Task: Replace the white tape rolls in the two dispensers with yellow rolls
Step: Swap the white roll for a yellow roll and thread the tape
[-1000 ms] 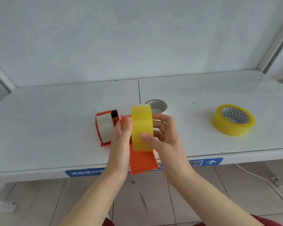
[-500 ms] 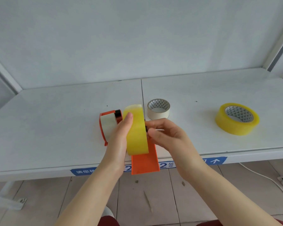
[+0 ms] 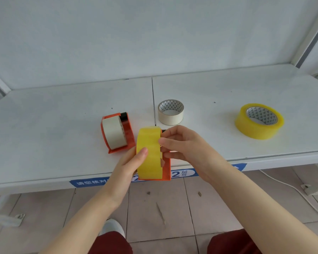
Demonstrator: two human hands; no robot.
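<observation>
An orange dispenser [image 3: 166,171] with a yellow tape roll [image 3: 149,153] standing in it is held above the table's front edge. My left hand [image 3: 127,165] grips the roll from the left, thumb on its face. My right hand [image 3: 184,147] pinches the roll's right side and the dispenser wall. A second orange dispenser [image 3: 126,132] lies on the table to the left with a white roll [image 3: 113,134] in it. A loose white roll [image 3: 170,112] lies flat behind my hands. Another yellow roll [image 3: 259,121] lies flat at the right.
The white table [image 3: 44,125] has a seam down its middle and a blue label strip [image 3: 88,182] on the front edge. A wall stands behind, a frame post [image 3: 308,33] at the right. A white cable [image 3: 283,186] runs over the tiled floor below.
The held dispenser and yellow roll have tilted and come lower and nearer the table's edge. My right hand's fingers moved from behind the roll to its right side.
</observation>
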